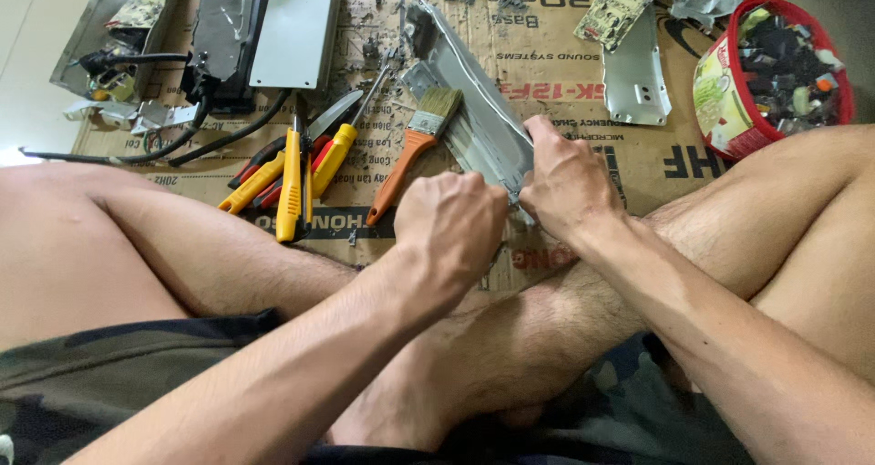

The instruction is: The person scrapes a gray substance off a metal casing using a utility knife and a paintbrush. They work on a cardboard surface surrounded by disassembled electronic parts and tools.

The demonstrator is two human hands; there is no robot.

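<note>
On a flattened sheet of cardboard spread over the floor, a seated person is working with legs crossed, both hands meeting at the near end of a long grey metal casing. The left hand is curling into a closed fist at the casing's near edge; whether it is gripping the metal itself or a small tool cannot be told, since the fingers are hiding what lies inside. The right hand is clamping down over the same end, thumb and fingers pressing on the metal, so the two hands are sitting close together, almost touching. The casing is lying at a slant, its far end pointing up and to the left, just beside a flat paintbrush with an orange handle. Left of the brush, yellow-handled pliers and a yellow-handled screwdriver are lying near one another, apparently not in use. Judging from the scene, the dismantling is well under way: a bare circuit board, a separate grey metal plate and a red bucket filled with small loose parts are already lying apart at the far right, while an opened black electronic unit with a cable is sitting at the far left. The casing in hand appears to be the piece not yet finished.
</note>
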